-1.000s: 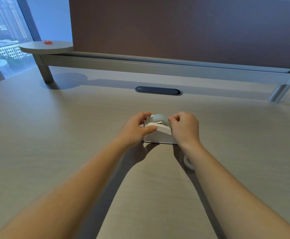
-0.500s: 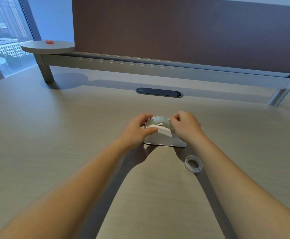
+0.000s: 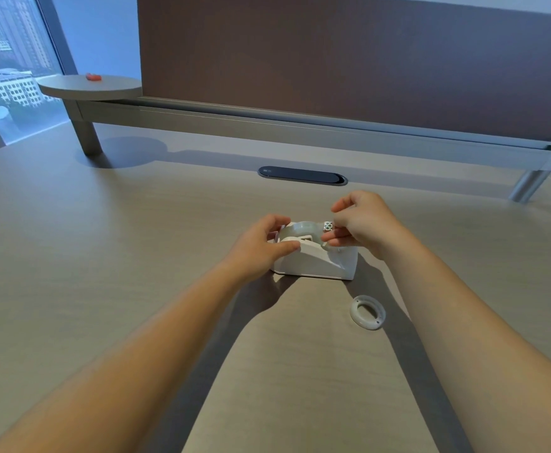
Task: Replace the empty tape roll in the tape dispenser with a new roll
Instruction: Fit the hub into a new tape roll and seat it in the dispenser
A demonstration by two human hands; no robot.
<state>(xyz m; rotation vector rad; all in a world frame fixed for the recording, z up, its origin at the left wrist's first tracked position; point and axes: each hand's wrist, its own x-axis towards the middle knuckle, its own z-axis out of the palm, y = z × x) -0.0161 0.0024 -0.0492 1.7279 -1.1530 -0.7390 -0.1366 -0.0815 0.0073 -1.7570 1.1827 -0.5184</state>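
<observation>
— Behind the dispenser, what can you make out?

— I see my left hand clamped on its left end, thumb on the near side, fingers over the far side, so that end is mostly covered. My right hand sits over the right end, fingertips pinched together just beside a small patterned tab. I cannot tell whether they grip the tab or a strip of tape; it is too small and pale to make out.

— And the new roll?

— The roll sits in the dispenser's cradle; only its upper arc shows between my hands. Its hub is hard to read.

— The old one?

— One empty core lies flat on the desk, near the dispenser's right corner on my side, touching nothing, partly in my right forearm's shadow.

— Room to move?

— Bare desk left of the dispenser and on my side of it. Beyond it, one dark oval cable port, then a rail on legs under a brown partition. Far left of the dispenser, one round shelf carries a small red thing I cannot identify. The desk's right side is cut off by the frame.

— Count?

— One dispenser, one roll, one core, two hands.
</observation>
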